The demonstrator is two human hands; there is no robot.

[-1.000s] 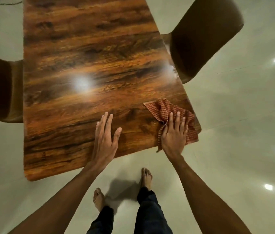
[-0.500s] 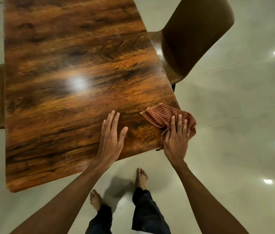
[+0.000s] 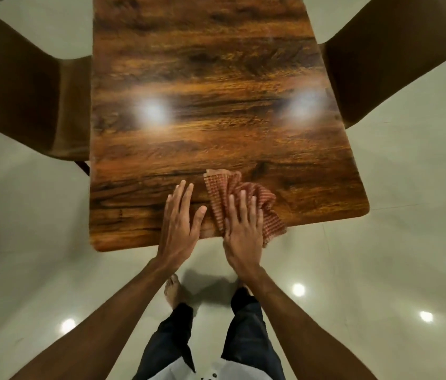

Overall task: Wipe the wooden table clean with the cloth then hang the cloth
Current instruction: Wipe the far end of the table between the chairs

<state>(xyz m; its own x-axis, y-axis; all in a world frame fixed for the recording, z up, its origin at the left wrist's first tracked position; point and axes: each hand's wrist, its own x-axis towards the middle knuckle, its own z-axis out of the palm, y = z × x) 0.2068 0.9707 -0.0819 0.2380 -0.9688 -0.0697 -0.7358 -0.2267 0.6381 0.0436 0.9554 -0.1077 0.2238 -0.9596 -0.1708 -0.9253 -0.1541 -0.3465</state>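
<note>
Two hands of mine lie flat near the bench's (image 3: 216,105) near edge, close beside each other without touching. Far left, a brown chair (image 3: 24,91) stands against the bench's left side. My left hand (image 3: 179,229) rests palm down on bare wood, its fingers (image 3: 183,198) stretched out straight and a little apart, holding nothing. Just to its right my right hand (image 3: 242,231) presses palm down on the cloth (image 3: 267,212), fingers likewise laid out flat on top, not pinching it. The cloth is red checked and crumpled; it sits at the middle of the near edge, with one corner sticking out toward the bench's centre and its right end hanging slightly over the edge. Farther right a second chair (image 3: 394,58) meets the bench's right side. Below, my bare feet stand on the pale glossy floor (image 3: 381,242).
</note>
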